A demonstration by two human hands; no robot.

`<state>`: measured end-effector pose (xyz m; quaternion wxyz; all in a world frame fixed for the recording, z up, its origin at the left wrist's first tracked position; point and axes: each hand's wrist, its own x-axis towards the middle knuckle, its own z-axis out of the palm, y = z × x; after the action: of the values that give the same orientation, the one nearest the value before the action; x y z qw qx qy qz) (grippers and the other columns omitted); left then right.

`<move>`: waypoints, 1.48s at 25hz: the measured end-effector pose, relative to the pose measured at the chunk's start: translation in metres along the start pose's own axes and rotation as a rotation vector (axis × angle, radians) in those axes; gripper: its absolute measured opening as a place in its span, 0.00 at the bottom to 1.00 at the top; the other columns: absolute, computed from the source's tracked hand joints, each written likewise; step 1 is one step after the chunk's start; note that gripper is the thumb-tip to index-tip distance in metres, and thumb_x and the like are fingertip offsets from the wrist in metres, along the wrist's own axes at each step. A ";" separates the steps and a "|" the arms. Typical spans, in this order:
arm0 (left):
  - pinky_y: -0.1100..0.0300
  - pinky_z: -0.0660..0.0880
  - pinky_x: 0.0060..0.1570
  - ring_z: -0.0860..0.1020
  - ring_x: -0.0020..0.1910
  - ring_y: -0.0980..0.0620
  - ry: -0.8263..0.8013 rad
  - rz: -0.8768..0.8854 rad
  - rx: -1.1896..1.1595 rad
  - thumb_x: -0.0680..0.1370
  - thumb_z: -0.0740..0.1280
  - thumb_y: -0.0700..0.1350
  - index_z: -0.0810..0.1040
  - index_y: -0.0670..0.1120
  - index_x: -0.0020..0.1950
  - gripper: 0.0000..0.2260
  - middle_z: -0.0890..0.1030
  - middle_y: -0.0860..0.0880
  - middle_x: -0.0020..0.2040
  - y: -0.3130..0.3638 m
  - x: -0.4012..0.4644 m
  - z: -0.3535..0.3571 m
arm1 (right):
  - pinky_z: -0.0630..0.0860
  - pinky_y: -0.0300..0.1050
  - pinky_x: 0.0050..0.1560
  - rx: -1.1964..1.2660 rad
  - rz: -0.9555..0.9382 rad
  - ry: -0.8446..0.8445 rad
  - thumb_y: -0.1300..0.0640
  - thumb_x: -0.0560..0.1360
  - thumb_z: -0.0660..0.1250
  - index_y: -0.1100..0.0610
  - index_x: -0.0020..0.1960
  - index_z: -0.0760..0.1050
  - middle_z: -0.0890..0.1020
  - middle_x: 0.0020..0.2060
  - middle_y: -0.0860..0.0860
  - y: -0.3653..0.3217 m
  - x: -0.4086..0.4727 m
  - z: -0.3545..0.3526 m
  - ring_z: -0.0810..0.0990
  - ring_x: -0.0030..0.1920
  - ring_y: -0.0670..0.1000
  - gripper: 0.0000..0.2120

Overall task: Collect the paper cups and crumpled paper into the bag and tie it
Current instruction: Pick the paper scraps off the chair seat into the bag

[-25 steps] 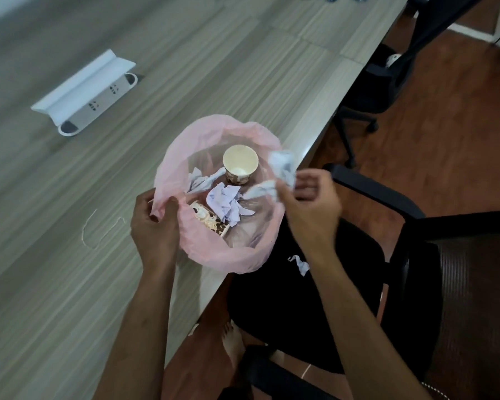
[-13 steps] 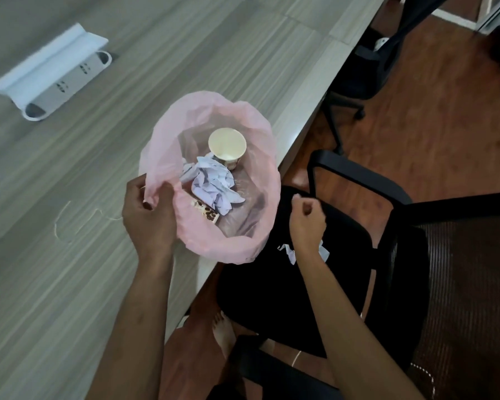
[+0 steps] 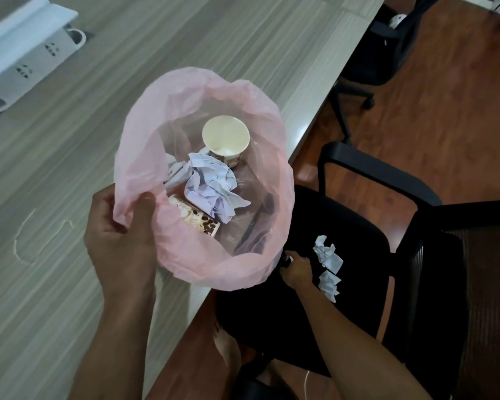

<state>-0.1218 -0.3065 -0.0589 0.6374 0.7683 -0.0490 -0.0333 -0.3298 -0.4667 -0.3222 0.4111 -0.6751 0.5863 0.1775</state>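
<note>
While your left hand (image 3: pixel 122 243) pinches the thin pink bag (image 3: pixel 145 140) rim between thumb and fingers, cups and crumpled paper (image 3: pixel 211 186) sit inside. Your right hand (image 3: pixel 296 268), grip unclear, reaches paper scraps (image 3: pixel 328 255) just beside its fingers on the chair (image 3: pixel 358 238); the slack film may slip and spill.

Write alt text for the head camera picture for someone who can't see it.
A person's left hand holds open a pink plastic bag at a table's edge, with two paper cups and crumpled paper inside. The right hand reaches down to a black chair seat, beside two more crumpled paper pieces.
</note>
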 end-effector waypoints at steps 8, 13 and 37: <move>0.67 0.75 0.37 0.78 0.37 0.61 -0.008 -0.029 -0.063 0.73 0.70 0.46 0.78 0.58 0.46 0.06 0.82 0.60 0.39 0.003 0.009 -0.007 | 0.78 0.51 0.60 0.465 0.059 0.244 0.66 0.76 0.68 0.61 0.60 0.78 0.82 0.57 0.61 -0.018 -0.042 -0.018 0.81 0.55 0.61 0.13; 0.69 0.72 0.38 0.76 0.36 0.66 0.017 -0.019 -0.018 0.73 0.69 0.42 0.78 0.55 0.47 0.08 0.80 0.59 0.39 0.010 0.007 -0.012 | 0.81 0.44 0.33 0.867 -0.204 0.459 0.57 0.75 0.72 0.53 0.63 0.75 0.83 0.48 0.54 -0.094 -0.120 -0.092 0.84 0.40 0.54 0.18; 0.70 0.72 0.41 0.75 0.36 0.67 0.061 -0.014 0.001 0.74 0.68 0.41 0.77 0.48 0.52 0.08 0.78 0.58 0.41 0.005 -0.013 0.014 | 0.73 0.54 0.61 0.091 -0.056 0.385 0.51 0.76 0.67 0.54 0.65 0.73 0.75 0.62 0.57 0.009 -0.094 -0.067 0.72 0.62 0.61 0.18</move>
<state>-0.1362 -0.3193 -0.0563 0.6378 0.7697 -0.0241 -0.0141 -0.3784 -0.4569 -0.2172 0.3264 -0.6934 0.6424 0.0067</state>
